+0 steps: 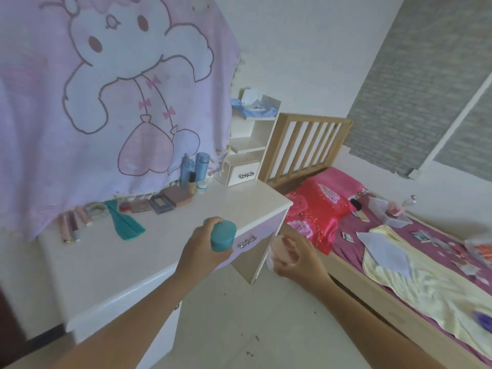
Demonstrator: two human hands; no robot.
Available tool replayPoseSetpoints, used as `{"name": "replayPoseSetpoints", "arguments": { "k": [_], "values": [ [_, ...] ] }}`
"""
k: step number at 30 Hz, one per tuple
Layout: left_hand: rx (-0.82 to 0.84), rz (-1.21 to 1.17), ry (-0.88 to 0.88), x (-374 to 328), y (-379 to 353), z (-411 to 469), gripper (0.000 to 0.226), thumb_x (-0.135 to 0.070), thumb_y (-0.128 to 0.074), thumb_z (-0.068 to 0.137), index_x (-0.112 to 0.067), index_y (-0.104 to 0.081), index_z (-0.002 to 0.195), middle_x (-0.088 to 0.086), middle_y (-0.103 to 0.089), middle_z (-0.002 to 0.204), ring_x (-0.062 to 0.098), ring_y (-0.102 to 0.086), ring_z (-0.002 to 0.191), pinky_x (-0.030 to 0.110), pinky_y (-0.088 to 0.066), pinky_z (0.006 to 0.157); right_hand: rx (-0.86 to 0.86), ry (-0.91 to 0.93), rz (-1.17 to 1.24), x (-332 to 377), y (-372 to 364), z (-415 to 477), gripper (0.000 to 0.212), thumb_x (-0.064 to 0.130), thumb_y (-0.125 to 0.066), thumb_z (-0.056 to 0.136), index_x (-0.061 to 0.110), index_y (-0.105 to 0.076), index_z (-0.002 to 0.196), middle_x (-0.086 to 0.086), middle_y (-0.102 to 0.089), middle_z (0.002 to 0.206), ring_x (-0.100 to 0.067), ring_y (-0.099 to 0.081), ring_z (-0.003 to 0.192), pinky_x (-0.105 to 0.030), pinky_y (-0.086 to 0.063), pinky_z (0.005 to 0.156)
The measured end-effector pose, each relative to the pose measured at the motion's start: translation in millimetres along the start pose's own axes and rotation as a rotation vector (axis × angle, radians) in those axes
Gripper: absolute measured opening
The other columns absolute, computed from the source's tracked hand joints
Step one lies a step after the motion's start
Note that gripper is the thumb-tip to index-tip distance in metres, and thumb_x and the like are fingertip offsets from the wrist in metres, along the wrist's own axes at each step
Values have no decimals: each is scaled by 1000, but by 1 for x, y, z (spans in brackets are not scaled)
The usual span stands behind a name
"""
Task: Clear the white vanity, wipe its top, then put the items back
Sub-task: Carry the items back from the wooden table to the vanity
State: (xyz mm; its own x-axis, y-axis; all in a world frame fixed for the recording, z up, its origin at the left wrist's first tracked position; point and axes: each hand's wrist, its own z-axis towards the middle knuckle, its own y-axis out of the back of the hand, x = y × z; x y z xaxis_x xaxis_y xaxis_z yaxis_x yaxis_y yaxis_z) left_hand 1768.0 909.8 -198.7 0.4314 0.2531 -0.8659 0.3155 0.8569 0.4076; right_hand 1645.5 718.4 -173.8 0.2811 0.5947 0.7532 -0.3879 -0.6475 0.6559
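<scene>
My left hand (198, 249) grips a teal jar (223, 235) over the front right edge of the white vanity (111, 265). To its right, above the floor, my right hand (292, 258) holds a pale pink round container (278, 251). Along the back of the vanity top lie a teal comb (123, 223), pink tubes (70, 225), flat makeup palettes (159, 203) and a group of blue bottles (195, 167). A small white drawer shelf (246, 155) stands at the vanity's back right corner.
A pink cartoon cloth (106, 89) hangs over the vanity's back. To the right is a bed (399, 262) with a red pillow (316, 209), a yellow towel (426, 283), papers and small items. Pale floor tiles (266, 328) lie between the vanity and the bed.
</scene>
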Motion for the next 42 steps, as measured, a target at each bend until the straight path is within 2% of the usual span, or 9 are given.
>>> {"name": "replayPoseSetpoints", "arguments": {
  "k": [6,9,19,24,29,34,37,39,42],
  "values": [
    [93,38,141,44,-29,42,65,-36,-61,57,-23,-44,118,3,-52,109,21,-51,94,30,-46,79,35,-138,21,-52,-29,48,62,8,-71,73,22,-45,127,-1,-39,117,-8,-52,97,-4,-41,62],
    [101,55,187,57,-50,67,61,-31,-67,62,-24,-44,117,3,-51,107,20,-51,90,28,-44,77,54,-178,47,-76,-29,82,60,9,-70,74,22,-44,127,-1,-38,116,-9,-51,96,-4,-41,54],
    [-26,135,314,82,-137,190,56,-11,-74,69,-20,-46,117,6,-54,105,22,-52,86,25,-41,69,165,-50,128,-141,17,254,71,29,-73,59,24,-45,124,-9,-49,119,-14,-60,102,-33,-53,82],
    [-131,186,401,97,-169,224,57,-12,-76,69,-20,-47,118,6,-54,106,23,-51,89,26,-39,73,297,1,82,-183,14,331,70,41,-69,49,41,-47,114,-6,-50,118,-10,-60,104,-40,-56,80],
    [-240,292,437,123,-184,252,62,-14,-80,63,-15,-51,117,7,-61,97,27,-53,88,34,-45,82,395,35,7,-190,-7,375,54,25,-69,59,46,-47,104,-6,-52,108,-15,-56,107,-13,-43,63],
    [-275,199,517,165,-184,289,93,-15,-80,64,-14,-28,141,13,-53,108,32,-50,103,41,-45,91,499,89,-24,-182,-38,428,60,9,-67,67,26,-47,121,3,-45,108,-8,-39,106,-5,-35,72],
    [-344,128,554,186,-182,317,98,-13,-82,60,-9,-27,141,18,-58,111,33,-56,99,40,-48,86,497,105,-38,-173,-67,457,64,14,-68,60,23,-49,120,2,-42,105,-12,-48,107,-7,-39,73],
    [-364,101,546,196,-181,334,91,-17,-82,55,-9,-37,134,13,-62,104,30,-59,93,33,-48,77,518,127,-83,-161,-84,471,63,10,-68,65,23,-47,123,1,-40,107,-3,-45,90,2,-33,68],
    [-381,92,518,211,-177,357,76,-18,-80,51,-9,-47,119,5,-62,92,23,-59,81,26,-44,67,519,143,-101,-143,-105,501,64,10,-68,67,27,-43,124,3,-35,107,-6,-47,88,-3,-35,73]
  ]
}}
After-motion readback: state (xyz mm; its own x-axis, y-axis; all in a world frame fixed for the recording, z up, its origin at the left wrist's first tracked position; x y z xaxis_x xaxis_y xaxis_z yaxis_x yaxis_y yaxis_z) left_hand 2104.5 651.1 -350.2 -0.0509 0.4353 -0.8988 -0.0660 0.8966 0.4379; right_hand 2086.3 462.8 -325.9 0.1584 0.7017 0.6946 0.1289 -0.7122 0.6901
